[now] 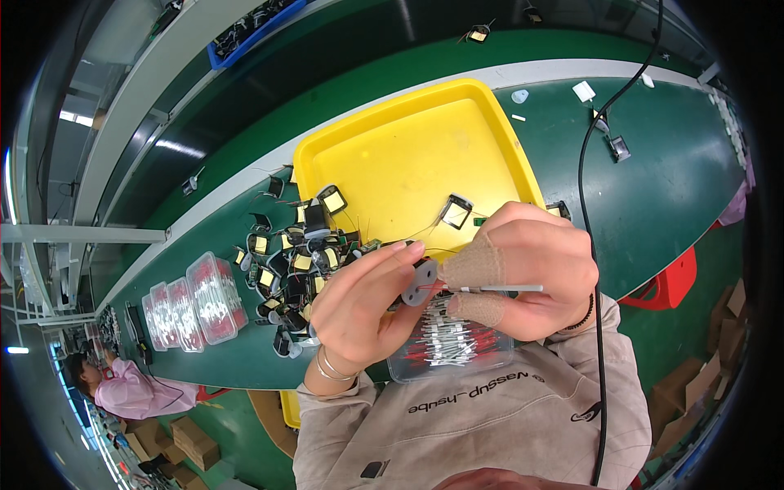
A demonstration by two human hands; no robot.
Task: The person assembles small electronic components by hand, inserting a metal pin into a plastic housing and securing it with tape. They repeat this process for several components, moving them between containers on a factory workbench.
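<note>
My left hand (pixel 367 298) is closed around a small grey plastic housing (pixel 420 283) with round holes, held in front of my chest. Thin red wires run from it toward my right hand (pixel 531 269), whose taped fingers are closed on a slim whitish stick-like piece (pixel 510 287). Right below both hands is a clear plastic box (pixel 408 369) holding many white pieces with red wires. One small black-framed part (pixel 456 212) with a pale yellow pad and thin wires lies in the yellow tray (pixel 400 147), just beyond my hands.
Left of the tray is a heap of black parts with yellow pads (pixel 282 265). Several lidded clear boxes (pixel 214 298) stand farther left. A black cable (pixel 581 180) hangs down on the right. A person in pink (pixel 135 388) sits at far left; a red stool (pixel 671 282) stands at right.
</note>
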